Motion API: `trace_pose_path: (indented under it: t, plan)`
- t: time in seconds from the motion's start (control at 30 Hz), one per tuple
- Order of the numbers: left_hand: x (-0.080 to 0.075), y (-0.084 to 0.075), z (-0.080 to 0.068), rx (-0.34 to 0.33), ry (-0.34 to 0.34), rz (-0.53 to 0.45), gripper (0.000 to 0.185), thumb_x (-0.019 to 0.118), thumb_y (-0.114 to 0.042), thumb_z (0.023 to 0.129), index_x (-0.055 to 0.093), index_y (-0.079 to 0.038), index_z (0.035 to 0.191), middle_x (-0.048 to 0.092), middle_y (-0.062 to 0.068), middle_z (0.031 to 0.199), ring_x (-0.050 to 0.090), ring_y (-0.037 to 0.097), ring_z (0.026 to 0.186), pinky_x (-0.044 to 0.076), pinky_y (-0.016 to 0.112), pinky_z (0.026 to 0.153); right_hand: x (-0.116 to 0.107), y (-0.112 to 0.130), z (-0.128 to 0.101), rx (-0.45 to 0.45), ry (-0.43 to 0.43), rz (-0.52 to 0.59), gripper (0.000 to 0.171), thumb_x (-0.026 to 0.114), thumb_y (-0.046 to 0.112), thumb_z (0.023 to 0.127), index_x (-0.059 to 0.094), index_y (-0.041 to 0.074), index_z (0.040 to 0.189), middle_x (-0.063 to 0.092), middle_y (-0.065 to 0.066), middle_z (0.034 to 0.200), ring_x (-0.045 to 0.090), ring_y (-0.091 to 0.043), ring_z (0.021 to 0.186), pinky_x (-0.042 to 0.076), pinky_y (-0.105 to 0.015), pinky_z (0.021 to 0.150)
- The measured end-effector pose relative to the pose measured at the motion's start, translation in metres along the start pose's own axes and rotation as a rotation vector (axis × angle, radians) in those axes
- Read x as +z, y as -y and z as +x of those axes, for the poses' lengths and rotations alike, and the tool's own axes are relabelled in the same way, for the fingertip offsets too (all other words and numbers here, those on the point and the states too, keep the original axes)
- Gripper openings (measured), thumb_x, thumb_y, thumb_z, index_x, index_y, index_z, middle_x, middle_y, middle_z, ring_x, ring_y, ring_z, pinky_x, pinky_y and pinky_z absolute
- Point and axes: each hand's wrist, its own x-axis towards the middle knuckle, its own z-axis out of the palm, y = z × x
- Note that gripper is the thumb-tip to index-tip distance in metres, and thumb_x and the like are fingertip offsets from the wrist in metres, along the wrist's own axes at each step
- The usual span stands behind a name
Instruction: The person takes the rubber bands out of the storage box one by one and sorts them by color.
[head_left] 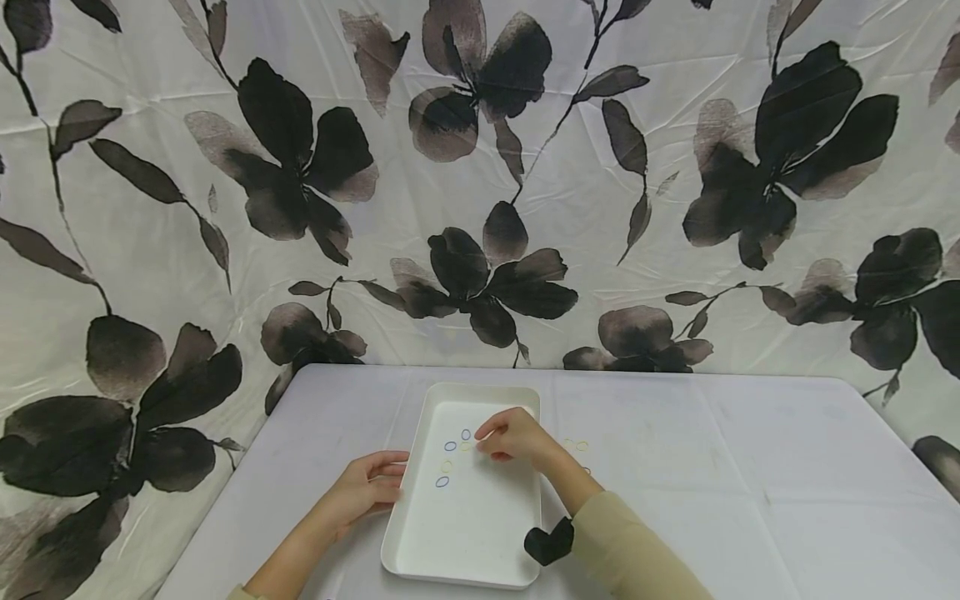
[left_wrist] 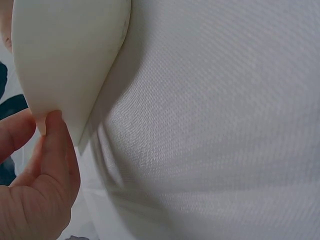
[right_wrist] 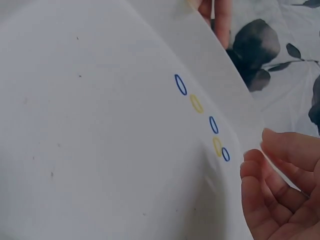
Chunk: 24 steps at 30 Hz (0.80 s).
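Observation:
A white rectangular tray lies on the table. My left hand grips its left rim; in the left wrist view thumb and fingers stand on either side of the tray wall. Inside, several small thin blue and yellow rings form a curved row, with a blue ring nearest me. My right hand hovers over the far part, beside the row's far end. Its fingers are loosely bent, thumb and forefinger slightly apart in the right wrist view, with nothing visible between them. A yellow ring and a blue ring overlap or touch there.
On the table right of the tray lie more rings, among them a yellow ring, partly behind my right forearm. A dark heart-shaped patch shows by the right sleeve. Floral cloth hangs behind the table.

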Motion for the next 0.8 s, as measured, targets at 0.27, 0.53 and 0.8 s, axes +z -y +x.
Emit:
trace_pose_path:
  t: [0.27, 0.53, 0.8]
  plan:
    - [0.000, -0.001, -0.001, 0.001, 0.006, -0.001, 0.058, 0.059, 0.011, 0.074, 0.043, 0.010, 0.130, 0.055, 0.021, 0.115, 0.061, 0.026, 0.098, 0.054, 0.037, 0.078, 0.010, -0.002, 0.001, -0.017, 0.047, -0.032, 0.013, 0.072, 0.001, 0.075, 0.070, -0.003, 0.087, 0.055, 0.001, 0.057, 0.051, -0.010, 0.050, 0.046, -0.021, 0.050]
    - [-0.002, 0.000, -0.002, -0.006, 0.002, 0.004, 0.058, 0.060, 0.011, 0.074, 0.044, 0.010, 0.130, 0.056, 0.020, 0.115, 0.061, 0.025, 0.097, 0.054, 0.037, 0.078, 0.023, -0.002, 0.002, -0.033, 0.097, -0.066, 0.011, 0.071, 0.000, 0.075, 0.070, 0.000, 0.086, 0.055, 0.001, 0.058, 0.049, -0.011, 0.050, 0.041, -0.020, 0.048]
    - [-0.003, 0.002, 0.001, -0.001, 0.007, 0.002, 0.058, 0.059, 0.011, 0.074, 0.043, 0.009, 0.130, 0.055, 0.021, 0.116, 0.061, 0.026, 0.098, 0.054, 0.037, 0.078, 0.033, -0.008, 0.006, -0.097, 0.202, -0.118, 0.011, 0.069, -0.002, 0.077, 0.071, 0.002, 0.086, 0.052, 0.002, 0.054, 0.045, -0.009, 0.048, 0.037, -0.018, 0.045]
